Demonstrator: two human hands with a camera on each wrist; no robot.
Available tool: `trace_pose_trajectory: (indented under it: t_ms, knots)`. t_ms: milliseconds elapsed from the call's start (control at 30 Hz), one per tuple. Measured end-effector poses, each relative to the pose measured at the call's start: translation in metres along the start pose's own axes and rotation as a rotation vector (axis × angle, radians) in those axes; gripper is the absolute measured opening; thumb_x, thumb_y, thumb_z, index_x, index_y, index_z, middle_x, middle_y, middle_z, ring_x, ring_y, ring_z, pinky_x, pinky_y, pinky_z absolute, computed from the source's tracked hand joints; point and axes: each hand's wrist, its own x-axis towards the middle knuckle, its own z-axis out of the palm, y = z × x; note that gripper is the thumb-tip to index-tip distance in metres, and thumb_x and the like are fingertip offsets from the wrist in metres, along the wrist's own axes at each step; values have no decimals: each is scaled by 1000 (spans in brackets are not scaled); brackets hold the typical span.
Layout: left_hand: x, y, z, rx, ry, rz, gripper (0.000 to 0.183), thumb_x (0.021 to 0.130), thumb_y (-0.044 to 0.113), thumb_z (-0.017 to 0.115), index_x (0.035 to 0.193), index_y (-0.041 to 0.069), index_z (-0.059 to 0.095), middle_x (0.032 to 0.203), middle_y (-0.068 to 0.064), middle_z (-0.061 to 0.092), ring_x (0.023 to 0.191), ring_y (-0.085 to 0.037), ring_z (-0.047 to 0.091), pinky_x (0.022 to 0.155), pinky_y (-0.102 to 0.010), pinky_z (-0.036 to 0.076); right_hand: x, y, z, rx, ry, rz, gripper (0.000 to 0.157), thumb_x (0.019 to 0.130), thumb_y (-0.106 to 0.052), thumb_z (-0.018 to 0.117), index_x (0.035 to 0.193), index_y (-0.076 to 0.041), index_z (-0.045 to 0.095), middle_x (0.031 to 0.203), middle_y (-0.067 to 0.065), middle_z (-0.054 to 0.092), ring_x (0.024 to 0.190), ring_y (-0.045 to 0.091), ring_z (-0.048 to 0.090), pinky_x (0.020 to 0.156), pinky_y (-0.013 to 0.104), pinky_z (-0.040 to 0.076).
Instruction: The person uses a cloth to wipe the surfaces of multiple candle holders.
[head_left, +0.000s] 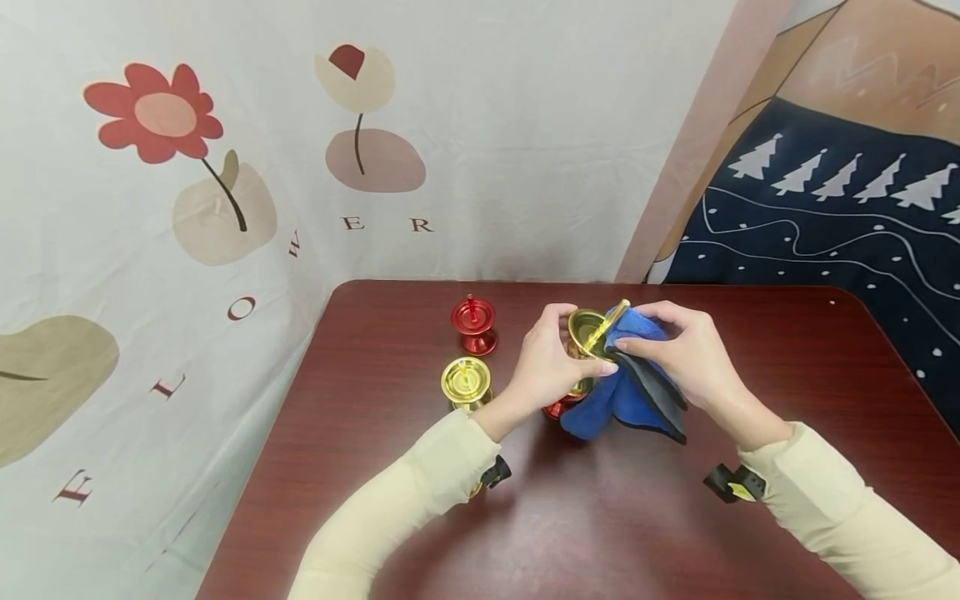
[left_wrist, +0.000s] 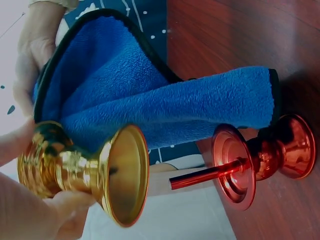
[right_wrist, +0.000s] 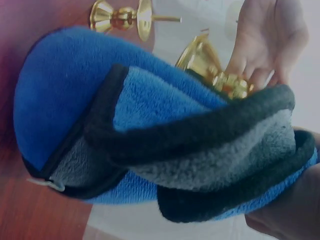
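My left hand (head_left: 546,360) grips a shiny gold candle holder (head_left: 585,327), tilted and raised over the table, with its central spike pointing up to the right. The left wrist view shows the flared base of this candle holder (left_wrist: 127,175) facing outward. My right hand (head_left: 693,358) pinches a blue and grey cloth (head_left: 592,408) with black edging, which lies against the dish and spike. Folds of the cloth (right_wrist: 65,90) hang down and hide much of the candle holder in the right wrist view. A red candle holder (left_wrist: 265,159) stands upright just below the hanging cloth.
Left of my hands stand another red candle holder (head_left: 474,323) and a gold one (head_left: 467,380). A further gold piece (head_left: 476,492) peeks out by my left sleeve. The dark red tabletop (head_left: 795,350) ends at patterned curtains (head_left: 525,208).
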Motion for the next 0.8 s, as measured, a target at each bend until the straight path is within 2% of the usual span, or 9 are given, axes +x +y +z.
trace_pose_trajectory:
  t_ms: [167,267,367,467,667,800]
  knots:
    - [0,6,8,121,89,26,73,63,18,85,119,2,39,108,-10,50,97,-21,51,80,-27,44,-1,-4,4,-63,61,-36,38,79,-23,73,109,-2,63,98,11,62,80,13,55,64,16,48]
    - [-1,8,11,139,99,33,73,64,17,84,119,2,38,111,-11,47,100,-22,49,85,-29,42,-1,-5,6,-115,88,-59,36,78,-21,73,108,-2,64,97,10,63,80,14,55,64,14,45]
    - [-2,6,10,121,86,46,74,64,17,84,120,3,38,111,-11,47,100,-21,50,84,-28,42,-1,-6,5,-143,89,-80,34,78,-21,74,104,-3,65,96,9,63,81,17,55,65,14,44]
    - [-2,2,6,44,35,54,74,64,16,84,122,2,39,111,-10,50,98,-19,53,82,-24,44,1,-4,2,-137,63,-99,33,77,-22,75,102,-3,66,97,9,63,84,19,55,67,14,44]
    - [1,-2,-2,-143,-164,6,69,66,11,82,121,3,42,110,-7,54,92,-13,56,77,-18,46,6,3,-9,-113,-25,-84,36,77,-23,75,105,-4,65,100,8,63,86,20,55,70,16,46]
    - [3,-2,-5,-189,-250,-32,65,67,8,81,121,2,46,109,-6,55,94,-12,56,80,-20,45,11,6,-13,-112,-78,-82,33,78,-20,74,105,-5,65,101,9,62,87,22,54,71,21,47]
